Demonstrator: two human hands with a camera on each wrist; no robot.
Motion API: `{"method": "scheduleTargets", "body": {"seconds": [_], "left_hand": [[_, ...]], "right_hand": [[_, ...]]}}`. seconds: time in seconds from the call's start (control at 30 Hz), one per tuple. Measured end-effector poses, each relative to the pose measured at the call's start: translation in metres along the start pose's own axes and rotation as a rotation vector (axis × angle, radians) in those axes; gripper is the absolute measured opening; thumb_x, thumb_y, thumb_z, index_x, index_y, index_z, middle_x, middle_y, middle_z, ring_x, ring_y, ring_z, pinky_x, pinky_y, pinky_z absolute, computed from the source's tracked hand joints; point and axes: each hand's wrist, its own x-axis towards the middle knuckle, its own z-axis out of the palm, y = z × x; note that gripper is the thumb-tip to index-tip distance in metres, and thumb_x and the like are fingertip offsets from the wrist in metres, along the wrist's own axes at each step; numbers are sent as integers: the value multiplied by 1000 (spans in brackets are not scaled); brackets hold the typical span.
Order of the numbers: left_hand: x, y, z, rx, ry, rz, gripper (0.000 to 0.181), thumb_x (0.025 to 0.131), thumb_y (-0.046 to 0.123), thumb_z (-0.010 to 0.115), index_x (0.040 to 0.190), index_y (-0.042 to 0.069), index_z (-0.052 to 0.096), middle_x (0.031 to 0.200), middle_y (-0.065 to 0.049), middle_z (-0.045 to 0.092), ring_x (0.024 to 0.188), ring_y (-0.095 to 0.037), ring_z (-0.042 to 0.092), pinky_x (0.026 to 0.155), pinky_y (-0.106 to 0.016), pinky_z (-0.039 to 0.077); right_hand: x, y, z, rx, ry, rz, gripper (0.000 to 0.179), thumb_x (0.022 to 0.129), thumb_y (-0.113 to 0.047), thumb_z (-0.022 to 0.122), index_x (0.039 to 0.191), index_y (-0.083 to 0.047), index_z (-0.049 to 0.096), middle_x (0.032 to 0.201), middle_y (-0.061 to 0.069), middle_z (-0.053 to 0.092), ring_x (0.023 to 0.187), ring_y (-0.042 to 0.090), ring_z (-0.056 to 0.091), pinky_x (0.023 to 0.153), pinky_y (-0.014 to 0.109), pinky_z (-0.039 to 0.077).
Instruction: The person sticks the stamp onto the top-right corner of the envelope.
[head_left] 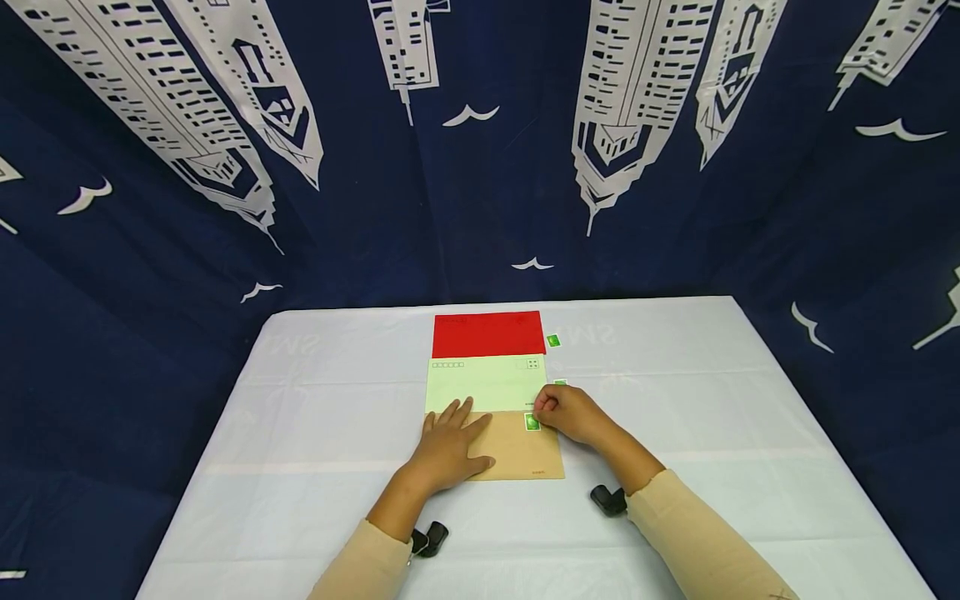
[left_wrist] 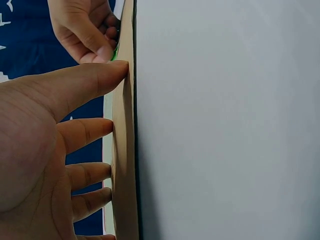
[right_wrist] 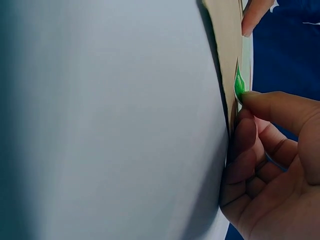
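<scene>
A brown envelope (head_left: 517,454) lies nearest the person on the white table. My left hand (head_left: 446,446) rests on its left part with spread, fairly straight fingers, their tips reaching the edge of a pale green envelope (head_left: 480,385). At the brown envelope's upper right corner, my right hand (head_left: 576,415) pinches a small green stamp (head_left: 532,422) by its right side. In the right wrist view the stamp (right_wrist: 239,84) bends up near the thumb, its far end close to the brown paper. Whether it sticks there I cannot tell.
Beyond the pale green envelope lies a red envelope (head_left: 487,335). One loose green stamp (head_left: 553,341) sits right of the red one; another stamp (head_left: 561,382) is partly hidden behind my right hand. A dark blue patterned cloth (head_left: 480,200) hangs behind the white table (head_left: 315,467).
</scene>
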Motion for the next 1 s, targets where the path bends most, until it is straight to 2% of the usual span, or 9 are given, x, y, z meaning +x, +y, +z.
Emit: {"method": "scheduleTargets", "body": {"seconds": [1.0], "left_hand": [[0, 0, 1, 7, -4, -11, 69, 90, 45, 72, 150, 18, 52, 165, -16, 31, 155, -39, 25, 120, -70, 20]], "right_hand": [[2, 3, 2, -26, 4, 14, 11, 90, -10, 72, 83, -13, 64, 72, 0, 57, 72, 14, 52, 67, 27, 43]]}}
